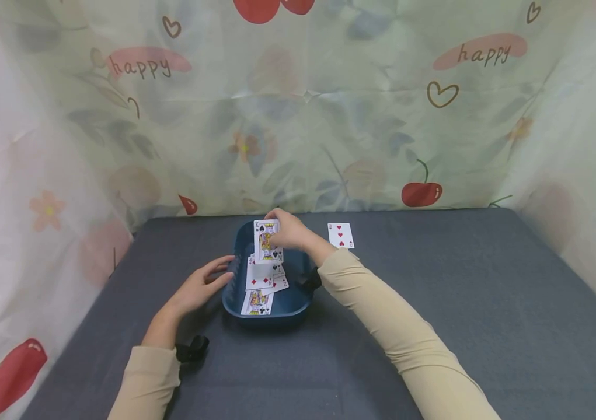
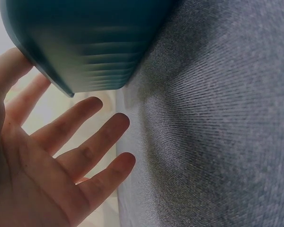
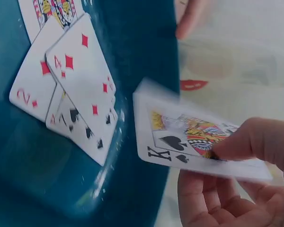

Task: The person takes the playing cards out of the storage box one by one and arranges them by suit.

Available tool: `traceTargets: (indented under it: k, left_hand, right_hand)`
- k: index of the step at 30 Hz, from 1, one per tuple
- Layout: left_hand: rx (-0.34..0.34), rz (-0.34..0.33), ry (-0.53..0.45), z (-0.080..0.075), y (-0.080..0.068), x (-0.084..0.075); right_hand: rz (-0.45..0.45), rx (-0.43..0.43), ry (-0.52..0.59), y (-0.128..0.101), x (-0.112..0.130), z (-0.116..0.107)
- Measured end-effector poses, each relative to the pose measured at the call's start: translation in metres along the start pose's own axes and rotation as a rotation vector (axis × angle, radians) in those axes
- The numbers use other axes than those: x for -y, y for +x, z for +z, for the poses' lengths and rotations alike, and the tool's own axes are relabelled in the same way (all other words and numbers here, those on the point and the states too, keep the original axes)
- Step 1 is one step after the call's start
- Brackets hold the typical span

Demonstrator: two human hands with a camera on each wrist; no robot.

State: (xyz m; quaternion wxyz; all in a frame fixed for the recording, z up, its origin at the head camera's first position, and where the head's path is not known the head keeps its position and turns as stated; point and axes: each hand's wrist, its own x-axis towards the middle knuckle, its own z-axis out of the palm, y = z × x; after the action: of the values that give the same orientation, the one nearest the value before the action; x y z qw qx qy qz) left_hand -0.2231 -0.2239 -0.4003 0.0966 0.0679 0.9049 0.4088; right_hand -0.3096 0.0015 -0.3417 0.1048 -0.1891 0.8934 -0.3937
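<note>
I see the blue basin (image 1: 287, 306) mid-table, my left hand (image 1: 199, 289) flat against its side, fingers straight and spread. Over it, my right hand (image 1: 289, 230) pinches the king of spades (image 1: 267, 241) between thumb and fingertips.

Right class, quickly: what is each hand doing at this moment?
Left hand: open, fingers straight, against the blue basin.
Right hand: pinching the king of spades over the basin.
</note>
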Motion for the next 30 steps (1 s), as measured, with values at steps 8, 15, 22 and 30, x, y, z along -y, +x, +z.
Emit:
traceTargets:
  k: [8, 15, 22, 30]
  left_hand:
    - [-0.012, 0.024, 0.008, 0.001, -0.001, -0.001]
    - [-0.01, 0.027, 0.01, 0.0, -0.002, 0.001]
    - [-0.01, 0.031, 0.0, 0.0, -0.002, 0.002]
    - [-0.01, 0.026, 0.0, 0.001, -0.002, 0.001]
  right_hand:
    - [-0.003, -0.003, 0.187, -0.015, -0.017, -0.034]
    - [0.038, -0.075, 0.235, -0.028, -0.047, -0.064]
    - [0.083, -0.241, 0.274, -0.036, -0.086, -0.094]
    - [0.262, -0.38, 0.217, -0.04, -0.139, -0.107]
